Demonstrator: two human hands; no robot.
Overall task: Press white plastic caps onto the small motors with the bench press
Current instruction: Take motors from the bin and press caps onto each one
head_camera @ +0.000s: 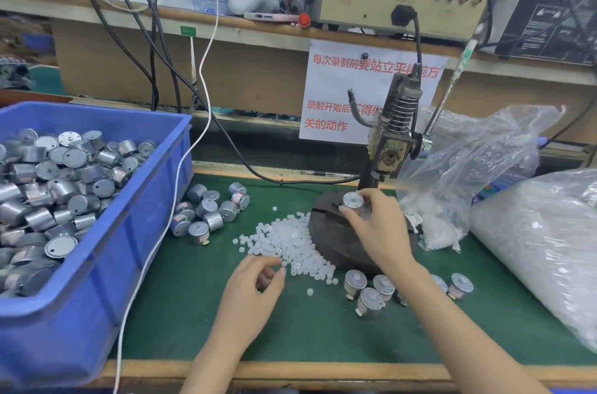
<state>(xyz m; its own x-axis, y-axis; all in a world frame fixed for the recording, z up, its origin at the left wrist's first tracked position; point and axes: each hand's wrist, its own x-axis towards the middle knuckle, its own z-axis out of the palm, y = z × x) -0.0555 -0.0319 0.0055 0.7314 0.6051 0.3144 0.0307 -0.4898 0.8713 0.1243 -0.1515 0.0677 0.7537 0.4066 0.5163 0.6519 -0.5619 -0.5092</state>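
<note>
- Left grip (255, 288): back up, fingers curled toward the thumb, pointing to 1 o'clock; whether it holds anything cannot be told.
- Right grip (378, 229): stretched toward 11 o'clock, thumb and fingertips pinching a small motor (353, 200).
- Forearms bare, entering from 6 and 5 o'clock.

I count one bench press (392, 141) and one blue bin (97, 296), its motors past counting. About ten loose motors (206, 211) lie beside it, five front motors (370, 300) nearer me, and one motor (353, 201) over the press base. There are two plastic bags (478, 148), and one heap of white caps (290, 242), uncountable.
</note>
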